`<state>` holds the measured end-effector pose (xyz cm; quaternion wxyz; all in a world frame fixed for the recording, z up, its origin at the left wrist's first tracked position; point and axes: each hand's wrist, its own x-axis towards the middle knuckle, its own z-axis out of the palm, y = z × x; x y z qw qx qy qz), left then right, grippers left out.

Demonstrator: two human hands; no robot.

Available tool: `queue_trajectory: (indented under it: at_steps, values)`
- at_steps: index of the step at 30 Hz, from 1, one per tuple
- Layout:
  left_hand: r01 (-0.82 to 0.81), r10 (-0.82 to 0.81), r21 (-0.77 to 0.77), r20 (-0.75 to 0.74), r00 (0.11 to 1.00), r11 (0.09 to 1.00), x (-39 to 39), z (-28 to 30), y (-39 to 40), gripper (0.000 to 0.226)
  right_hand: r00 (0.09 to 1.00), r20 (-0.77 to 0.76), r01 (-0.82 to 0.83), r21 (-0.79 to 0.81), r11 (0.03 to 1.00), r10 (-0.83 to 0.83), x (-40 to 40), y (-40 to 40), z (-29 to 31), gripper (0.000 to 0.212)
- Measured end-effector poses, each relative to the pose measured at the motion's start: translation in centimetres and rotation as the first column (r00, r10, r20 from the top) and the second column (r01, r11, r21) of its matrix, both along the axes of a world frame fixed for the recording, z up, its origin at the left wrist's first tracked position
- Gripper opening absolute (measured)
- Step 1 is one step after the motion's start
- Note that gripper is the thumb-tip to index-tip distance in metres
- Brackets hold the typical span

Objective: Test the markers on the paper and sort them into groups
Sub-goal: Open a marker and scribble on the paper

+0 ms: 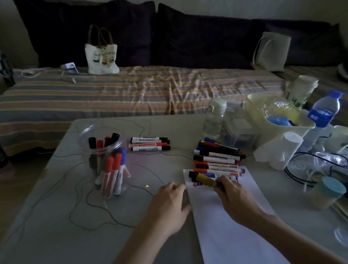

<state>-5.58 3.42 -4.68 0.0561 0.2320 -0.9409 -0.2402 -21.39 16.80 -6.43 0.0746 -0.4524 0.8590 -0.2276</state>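
White paper sheet [232, 229] lies flat on the worktop, long side running away from the viewer, small red and blue scribbles at its far end. Yellow-barrelled marker [205, 180] with a black cap sits tilted over those marks. Pile of red, blue and black markers [216, 159] lies on and just past the sheet's far edge. Three capped markers [149, 143] lie side by side farther left. Clear jar [107, 160] holds more markers upright, red, blue and black.

Jar [107, 160] left of paper [232, 222]
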Motion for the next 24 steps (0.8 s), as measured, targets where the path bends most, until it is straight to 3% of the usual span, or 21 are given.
queue_trajectory:
  at_steps: [3,6,9,11,15,17,19,21,24]
  values:
    - [-0.033,0.048,0.126,-0.11,0.993,0.991,-0.2,0.2,0.1,0.043,0.999,-0.003,-0.034,0.004,0.999,0.034,0.2,0.6,0.3,0.009]
    - [-0.08,0.169,0.394,-0.195,0.966,0.916,-0.9,0.6,0.4,0.039,0.995,0.095,-0.039,0.042,0.998,0.035,0.7,1.0,1.2,0.01]
    - [-0.123,0.332,0.707,-0.166,0.928,0.697,-1.6,0.9,1.1,0.031,0.973,0.227,-0.044,0.018,0.999,0.039,2.3,1.0,2.2,0.007]
    - [-0.124,0.436,0.833,-0.151,0.887,0.539,-2.0,0.7,1.5,0.026,0.967,0.25,-0.046,-0.016,0.999,0.049,3.6,0.9,2.8,0.008]
    - [-0.06,0.606,0.963,-0.115,0.787,0.261,-2.5,0.9,2.4,0.018,0.97,0.224,-0.079,-0.052,0.996,0.089,4.8,1.0,3.6,0.012]
    - [-0.009,0.637,0.986,-0.1,0.764,0.165,-2.7,1.3,2.5,0.021,0.957,0.277,-0.07,-0.049,0.996,0.081,4.6,0.9,4.2,0.019]
    - [0.034,0.637,0.991,-0.108,0.763,0.127,-2.9,1.7,2.6,0.023,0.871,0.49,-0.012,-0.079,0.997,0.049,4.0,0.9,4.8,0.023]
    - [0.051,0.625,0.988,-0.132,0.769,0.146,-3.2,2.0,2.8,0.025,0.705,0.709,0.064,-0.086,0.994,0.016,3.6,1.1,5.8,0.026]
    - [0.049,0.622,0.98,-0.161,0.766,0.194,-3.7,2.0,3.3,0.026,0.502,0.865,0.11,-0.075,0.991,0.01,3.0,1.8,6.7,0.031]
